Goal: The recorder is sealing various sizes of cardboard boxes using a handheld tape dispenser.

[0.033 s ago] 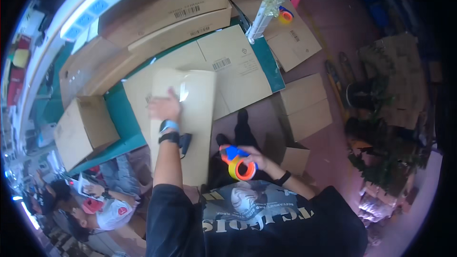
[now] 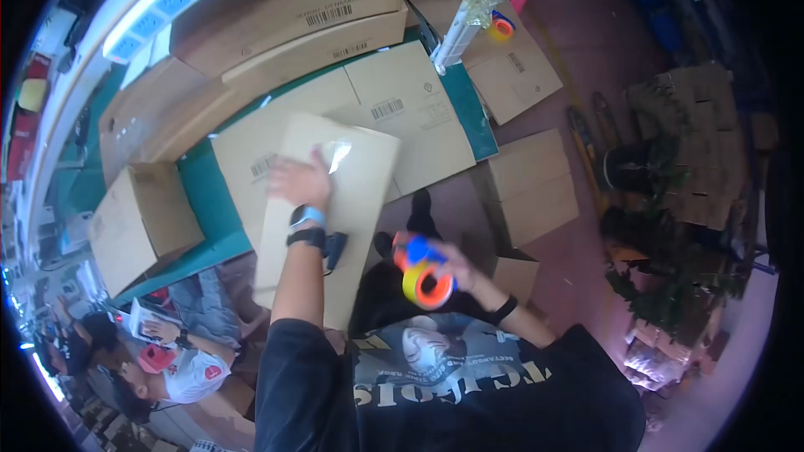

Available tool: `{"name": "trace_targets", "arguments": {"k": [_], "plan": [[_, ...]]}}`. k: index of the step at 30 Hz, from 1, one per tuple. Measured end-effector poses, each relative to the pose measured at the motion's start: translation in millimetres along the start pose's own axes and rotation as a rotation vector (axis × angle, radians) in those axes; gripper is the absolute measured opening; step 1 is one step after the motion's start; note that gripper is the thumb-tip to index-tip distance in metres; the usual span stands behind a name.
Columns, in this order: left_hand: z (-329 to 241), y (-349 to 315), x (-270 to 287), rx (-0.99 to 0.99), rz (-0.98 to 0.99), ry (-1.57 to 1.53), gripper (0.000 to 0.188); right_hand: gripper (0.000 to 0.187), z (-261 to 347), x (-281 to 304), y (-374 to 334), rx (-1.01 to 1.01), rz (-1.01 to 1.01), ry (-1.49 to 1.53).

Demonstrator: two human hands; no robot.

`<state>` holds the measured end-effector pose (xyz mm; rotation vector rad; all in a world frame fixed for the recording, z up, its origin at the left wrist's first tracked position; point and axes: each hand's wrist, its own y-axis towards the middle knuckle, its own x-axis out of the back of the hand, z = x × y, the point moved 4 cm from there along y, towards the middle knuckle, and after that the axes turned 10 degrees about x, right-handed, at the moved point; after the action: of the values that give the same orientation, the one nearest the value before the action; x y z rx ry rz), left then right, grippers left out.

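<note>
A long closed cardboard box [image 2: 362, 176] lies slanted in front of me, with shiny clear tape on its far end. My left hand [image 2: 303, 179] rests on top of it, palm down and fingers spread. Close to that wrist is a dark object [image 2: 335, 249] I cannot make out. My right hand [image 2: 456, 268] grips a blue and orange tape dispenser [image 2: 425, 253] with a yellow-sided roll, held off the box to its right. Under the box's far part, flat cardboard [image 2: 427, 109] with a printed barcode covers the green tabletop [image 2: 213, 201].
Large cartons [image 2: 285, 29] stand along the table's back. An open box [image 2: 146, 218] sits at the left. Another tape dispenser [image 2: 501, 27] lies beyond a white post [image 2: 469, 21]. More cardboard [image 2: 536, 184] is at the right. A seated person [image 2: 188, 372] is at lower left.
The box has swung so its far end points more to the right, and my left hand has moved with it. My right hand and the tape dispenser have shifted slightly.
</note>
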<state>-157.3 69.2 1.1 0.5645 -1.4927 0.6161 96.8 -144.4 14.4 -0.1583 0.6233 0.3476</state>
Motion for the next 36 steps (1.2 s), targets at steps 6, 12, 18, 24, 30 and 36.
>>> {"name": "trace_targets", "arguments": {"k": [6, 12, 18, 24, 30, 36], "plan": [[-42, -97, -15, -0.621, -0.010, -0.252, 0.093, 0.050, 137, 91, 118, 0.083, -0.338, -0.620], [-50, -87, -17, -0.622, 0.052, -0.288, 0.093, 0.047, 129, 105, 285, -0.044, 0.112, -1.154], [-50, -81, -18, -0.627, 0.054, -0.299, 0.092, 0.040, 85, 99, 351, -0.404, 0.353, -1.196], [-53, -87, -17, -0.645, 0.033, -0.272, 0.090, 0.041, 91, 99, 347, -0.433, 0.407, -1.179], [-50, -85, -21, -0.646, -0.015, -0.280, 0.089, 0.050, 117, 104, 273, -0.260, 0.264, -1.246], [-55, -85, -20, -0.742, -0.062, -0.270, 0.083, 0.049, 127, 145, 37, -0.272, -0.020, -1.138]]}}
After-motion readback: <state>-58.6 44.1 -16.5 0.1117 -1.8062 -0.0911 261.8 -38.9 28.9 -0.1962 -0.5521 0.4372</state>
